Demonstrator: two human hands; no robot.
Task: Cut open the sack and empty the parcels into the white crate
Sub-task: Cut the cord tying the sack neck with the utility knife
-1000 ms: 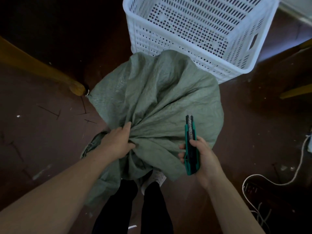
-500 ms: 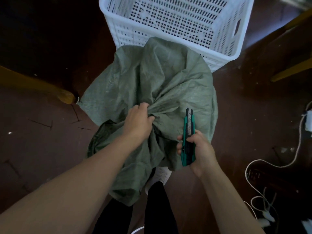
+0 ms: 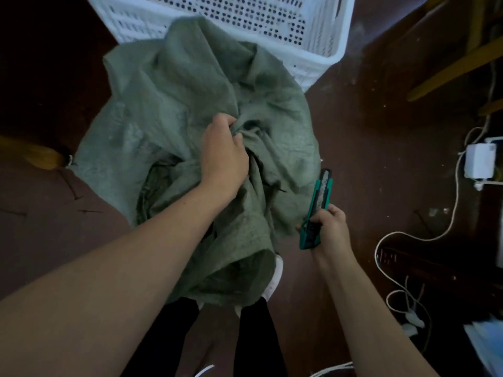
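Observation:
A grey-green woven sack (image 3: pixel 168 104) stands crumpled on the dark floor in front of my legs. My left hand (image 3: pixel 224 156) is clenched on a bunch of its fabric near the middle. To the right of the sack, my right hand (image 3: pixel 330 227) holds a teal utility knife (image 3: pixel 317 205), its tip pointing up and away, just off the sack's right edge. The white perforated crate (image 3: pixel 321 36) stands behind the sack, touching its far side. No parcels show; the sack hides its contents.
White cables (image 3: pixel 392 240) and a white power adapter (image 3: pixel 479 161) lie on the floor at the right. Yellow wooden bars (image 3: pixel 449 72) cross the upper right, and a yellow wooden leg (image 3: pixel 40 156) sits at the left. My shoes (image 3: pixel 273 281) peek out under the sack.
My left hand has shifted its grip farther up onto the sack's middle and bunched the fabric. The knife hand has moved right and down, away from the sack. The view has tilted closer to the sack.

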